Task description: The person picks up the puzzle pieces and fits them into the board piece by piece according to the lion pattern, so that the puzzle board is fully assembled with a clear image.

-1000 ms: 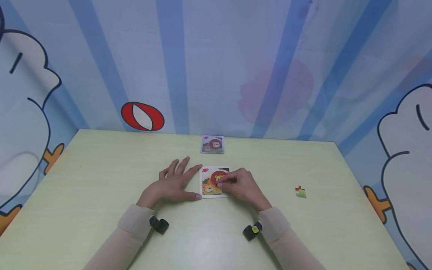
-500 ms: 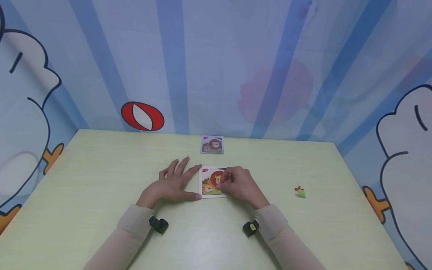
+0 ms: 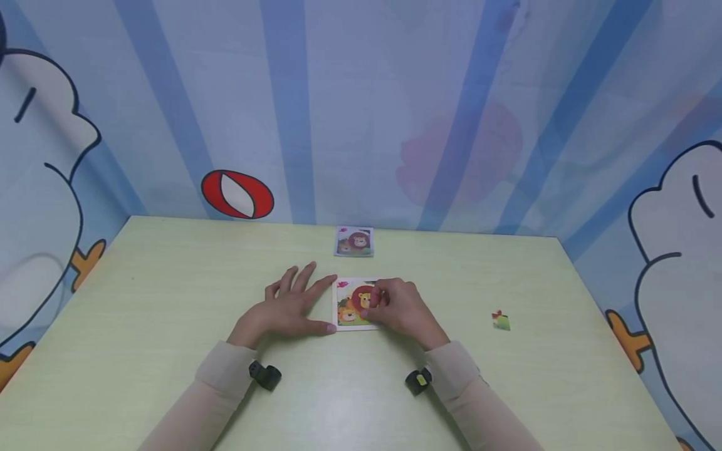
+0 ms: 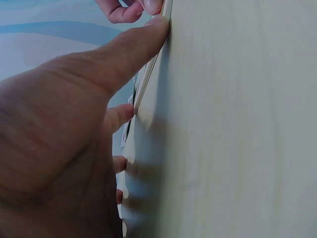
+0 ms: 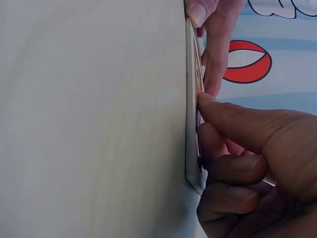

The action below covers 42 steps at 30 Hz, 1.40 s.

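A small square jigsaw puzzle [image 3: 350, 307] with a white border and a picture of lions lies flat on the table. My left hand [image 3: 290, 308] is spread beside it, thumb and index fingertips touching its left edge. In the left wrist view the left thumb [image 4: 133, 47] reaches along the board's side. Over the puzzle's right part, my right hand [image 3: 402, 311] has its thumb and index finger pinched together at the surface, on a puzzle piece mostly hidden by the fingers. Its other fingers [image 5: 233, 196] are curled beside the board's edge in the right wrist view.
A loose puzzle piece [image 3: 501, 321], green and red, lies to the right on the pale wooden table [image 3: 564, 376]. Behind the puzzle, near the table's back edge, lies a card [image 3: 354, 242] with a similar lion picture. A striped blue cloth [image 3: 361, 113] hangs behind the table.
The right hand's index finger has drawn back slightly to the right, showing more of the lion's face. My left hand, the puzzle and the loose piece stay in place.
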### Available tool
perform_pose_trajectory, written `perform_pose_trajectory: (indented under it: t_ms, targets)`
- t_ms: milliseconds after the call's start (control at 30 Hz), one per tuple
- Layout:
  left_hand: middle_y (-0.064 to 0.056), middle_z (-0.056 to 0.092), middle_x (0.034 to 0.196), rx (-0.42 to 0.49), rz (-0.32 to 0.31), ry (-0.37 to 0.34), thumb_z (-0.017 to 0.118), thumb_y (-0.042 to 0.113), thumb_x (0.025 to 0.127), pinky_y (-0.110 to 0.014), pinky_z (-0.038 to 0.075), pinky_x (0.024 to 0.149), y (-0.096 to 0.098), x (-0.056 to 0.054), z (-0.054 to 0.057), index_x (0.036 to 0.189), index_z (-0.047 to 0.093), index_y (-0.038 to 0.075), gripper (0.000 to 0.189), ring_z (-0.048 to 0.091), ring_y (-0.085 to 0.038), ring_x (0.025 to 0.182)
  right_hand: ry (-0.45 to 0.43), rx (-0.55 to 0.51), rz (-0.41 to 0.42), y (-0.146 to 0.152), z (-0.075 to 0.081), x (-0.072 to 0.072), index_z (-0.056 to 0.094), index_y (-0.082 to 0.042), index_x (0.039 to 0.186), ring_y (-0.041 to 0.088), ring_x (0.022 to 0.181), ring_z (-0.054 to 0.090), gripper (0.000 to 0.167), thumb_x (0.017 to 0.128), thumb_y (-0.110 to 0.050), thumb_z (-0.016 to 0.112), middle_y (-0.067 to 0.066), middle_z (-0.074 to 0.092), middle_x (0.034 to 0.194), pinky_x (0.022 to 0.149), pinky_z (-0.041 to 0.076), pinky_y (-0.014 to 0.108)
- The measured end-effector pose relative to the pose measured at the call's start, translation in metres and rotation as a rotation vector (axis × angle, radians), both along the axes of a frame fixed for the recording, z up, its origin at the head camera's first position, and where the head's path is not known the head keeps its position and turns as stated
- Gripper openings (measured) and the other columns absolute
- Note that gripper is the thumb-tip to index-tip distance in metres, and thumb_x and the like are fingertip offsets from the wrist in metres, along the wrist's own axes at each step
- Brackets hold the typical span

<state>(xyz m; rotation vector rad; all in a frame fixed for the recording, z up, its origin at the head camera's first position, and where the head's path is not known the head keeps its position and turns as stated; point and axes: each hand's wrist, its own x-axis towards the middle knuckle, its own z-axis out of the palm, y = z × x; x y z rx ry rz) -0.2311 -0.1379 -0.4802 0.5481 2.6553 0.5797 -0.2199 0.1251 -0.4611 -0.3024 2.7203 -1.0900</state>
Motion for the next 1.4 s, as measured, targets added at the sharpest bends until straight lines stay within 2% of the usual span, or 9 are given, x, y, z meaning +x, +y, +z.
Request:
perform_pose_trajectory:
  t_ms: [267, 667, 900, 1133, 1400]
  targets:
    - [-0.012, -0.002, 0.184, 0.022, -0.013, 0.007, 0.074, 0.068, 0.088, -0.078, 0.010, 0.125, 0.001, 0.002, 0.003, 0.172, 0.023, 0.038, 0.103, -0.004, -0.050, 0.166, -0.010, -0.011, -0.019, 0.002, -0.003, 0.001, 0.066, -0.014, 0.078, 0.013, 0.062, 0.048, 0.027, 0.088, -0.020, 0.090, -0.002, 0.054, 0.065, 0.057, 0.035, 0.025]
    - [-0.008, -0.005, 0.184, 0.007, -0.011, 0.021, 0.074, 0.067, 0.089, -0.078, 0.012, 0.125, -0.002, -0.003, -0.008, 0.172, 0.020, 0.039, 0.103, -0.006, -0.047, 0.168, 0.023, -0.024, -0.033, -0.004, -0.006, 0.003, 0.067, -0.014, 0.075, 0.011, 0.059, 0.046, 0.028, 0.087, -0.021, 0.091, -0.004, 0.054, 0.063, 0.055, 0.033, 0.027]
    - [-0.012, 0.000, 0.184, 0.041, -0.020, 0.024, 0.074, 0.072, 0.087, -0.080, 0.012, 0.123, -0.002, 0.001, 0.001, 0.171, 0.024, 0.038, 0.104, -0.002, -0.050, 0.166, 0.029, -0.059, -0.020, -0.001, -0.008, 0.002, 0.069, -0.015, 0.079, 0.011, 0.058, 0.046, 0.024, 0.088, -0.024, 0.090, -0.003, 0.055, 0.063, 0.055, 0.034, 0.026]
    - [-0.010, -0.003, 0.184, 0.021, -0.016, 0.024, 0.075, 0.066, 0.089, -0.077, 0.011, 0.125, -0.001, 0.000, -0.003, 0.172, 0.021, 0.038, 0.103, -0.005, -0.048, 0.167, -0.013, -0.128, -0.073, 0.006, -0.008, 0.004, 0.074, -0.016, 0.088, 0.013, 0.065, 0.055, 0.017, 0.091, -0.026, 0.087, -0.001, 0.068, 0.071, 0.062, 0.043, 0.028]
    - [-0.008, -0.005, 0.184, 0.015, -0.005, 0.016, 0.076, 0.063, 0.090, -0.077, 0.011, 0.126, -0.002, -0.001, -0.005, 0.172, 0.020, 0.038, 0.103, -0.006, -0.047, 0.168, -0.030, -0.122, -0.141, 0.023, -0.002, 0.004, 0.075, -0.016, 0.096, 0.017, 0.071, 0.058, 0.016, 0.093, -0.028, 0.085, 0.003, 0.071, 0.077, 0.066, 0.043, 0.030]
